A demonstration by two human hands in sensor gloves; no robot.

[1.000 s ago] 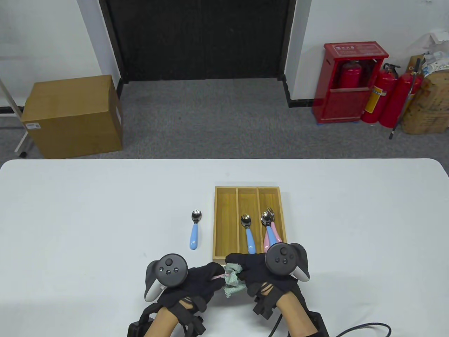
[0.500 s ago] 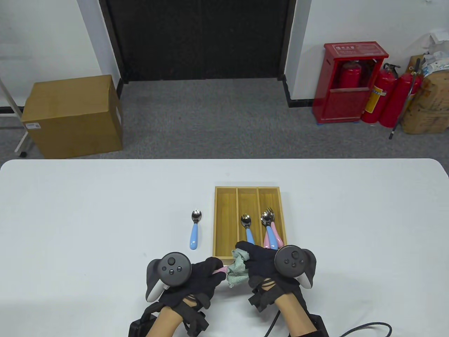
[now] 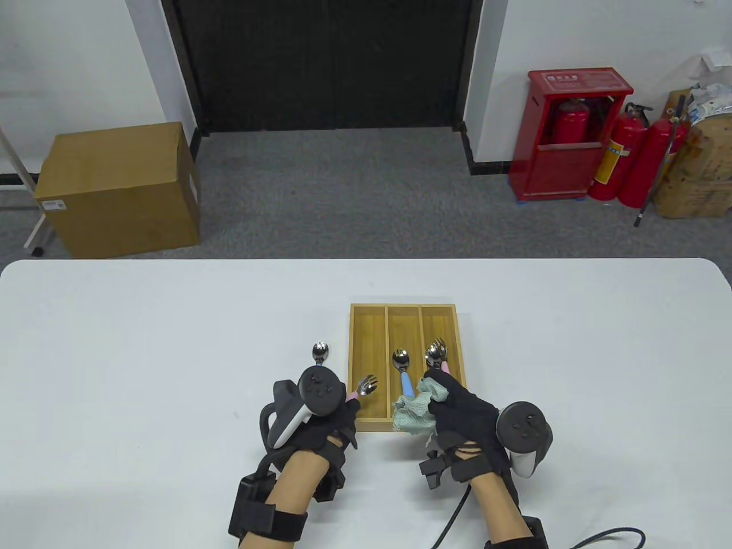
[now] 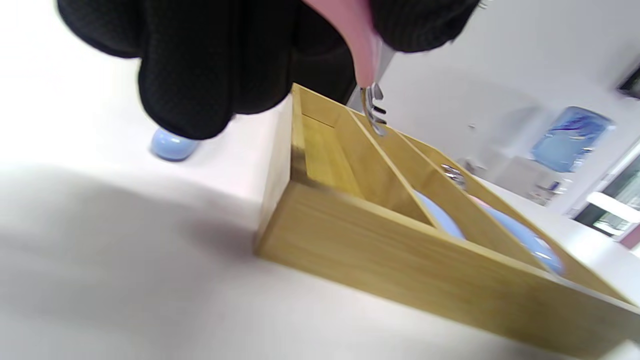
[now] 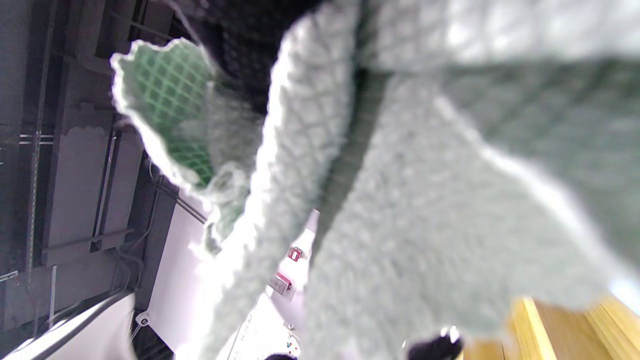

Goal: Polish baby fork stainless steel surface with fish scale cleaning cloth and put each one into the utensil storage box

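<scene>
Placing step in hand, by the look of it. Left hand [image 3: 334, 420] pinching the pink handle of a baby fork [image 3: 366, 386], tines pointing away and poised over the left compartment of the utensil storage box [image 3: 357, 366], not yet resting on its floor. In the left wrist view, same fork [image 4: 371, 100] hanging from the gloved fingers [image 4: 200, 75], tines above the divider between left and middle compartments of the box [image 4: 380, 240]. Right hand [image 3: 457, 406] bunched round the fish scale cleaning cloth [image 3: 414, 409], held over the near end of the box, above the middle and right compartments; nothing but cloth [image 5: 400, 200] filling the right wrist view.

Already inside the box: a blue-handled spoon [image 3: 403, 369] in the middle compartment, pink-handled pieces [image 3: 437, 354] in the right one, tines visible on at least one. Left of the box, on the white table [image 3: 143, 343], another blue-handled utensil [image 3: 320, 351], its handle mostly hidden behind the left hand's tracker; head shape too small to tell for sure.

Next move, as a judgement: lower the fork into the left compartment, handle toward the near wall, and let the pinch go once it lies flat. Care needed with the tines near the divider. Then on to the utensil left of the box, cloth kept ready in the right hand.
</scene>
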